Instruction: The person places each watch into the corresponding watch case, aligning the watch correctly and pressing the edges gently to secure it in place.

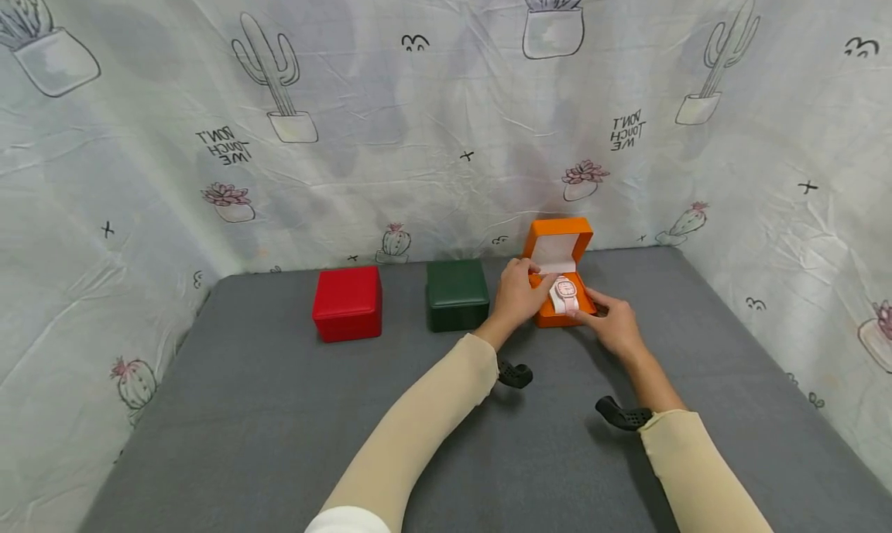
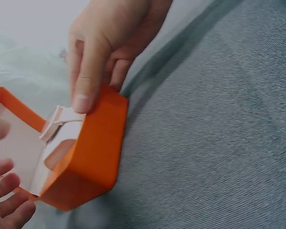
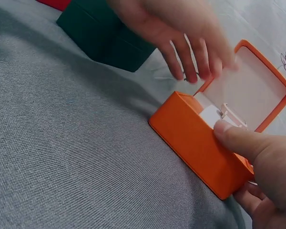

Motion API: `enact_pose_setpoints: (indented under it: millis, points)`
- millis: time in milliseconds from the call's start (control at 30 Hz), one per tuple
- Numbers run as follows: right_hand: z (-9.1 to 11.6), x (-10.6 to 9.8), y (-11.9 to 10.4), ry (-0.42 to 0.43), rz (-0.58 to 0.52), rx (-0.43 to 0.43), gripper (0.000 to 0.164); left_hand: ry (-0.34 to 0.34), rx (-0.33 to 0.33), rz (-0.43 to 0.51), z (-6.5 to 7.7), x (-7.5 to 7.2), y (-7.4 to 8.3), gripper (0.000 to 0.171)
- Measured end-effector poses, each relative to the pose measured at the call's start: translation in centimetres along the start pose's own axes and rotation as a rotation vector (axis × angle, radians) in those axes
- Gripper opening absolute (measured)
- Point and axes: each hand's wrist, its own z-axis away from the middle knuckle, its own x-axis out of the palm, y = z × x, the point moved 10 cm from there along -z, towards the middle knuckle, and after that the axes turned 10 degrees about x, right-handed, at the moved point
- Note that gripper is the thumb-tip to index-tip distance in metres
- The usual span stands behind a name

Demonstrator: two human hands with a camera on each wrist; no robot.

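Note:
An orange watch box (image 1: 555, 321) stands with its lid raised at the back right of the table. In it lies a wristwatch (image 1: 566, 289) with a pale pink square case and strap, on a white cushion. My right hand (image 1: 616, 327) grips the box at its front right, thumb over the edge by the strap and fingers along the outer side. My left hand (image 1: 516, 293) is at the left side of the box, near the lid hinge. In the right wrist view the left hand's fingers (image 3: 186, 62) hang loosely and hold nothing.
A dark green box (image 1: 457, 297) with its lid down stands left of the orange one. Farther left is a red box (image 1: 348, 304), also closed. A white cloth (image 1: 418, 184) with cactus drawings hangs behind the grey table (image 1: 279, 424).

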Motion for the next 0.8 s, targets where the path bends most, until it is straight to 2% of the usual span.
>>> enact_pose_setpoints:
  millis: [133,233,333,533,667,800]
  points:
    - [-0.1,-0.2,0.1,0.009,0.007,0.01,0.073,0.079,-0.028,0.058,-0.6,-1.4,0.0,0.043]
    - [-0.1,-0.2,0.3,0.008,0.003,0.024,0.073,0.107,-0.019,0.092,-1.4,-2.2,0.2,0.053]
    - [-0.1,-0.1,0.5,0.007,-0.001,0.029,0.073,0.085,-0.005,0.117,-2.1,-2.4,0.6,0.062]
    - [-0.1,-0.1,0.7,0.013,-0.01,0.026,0.074,-0.016,-0.003,0.218,-3.1,-1.2,0.9,0.07]
    - [-0.1,-0.1,0.7,0.017,-0.013,0.025,0.074,-0.024,-0.045,0.318,-3.5,-0.7,0.4,0.069]
    - [-0.1,-0.1,0.9,0.024,-0.025,0.033,0.073,0.001,-0.076,0.396,-3.8,-0.5,-0.3,0.066]
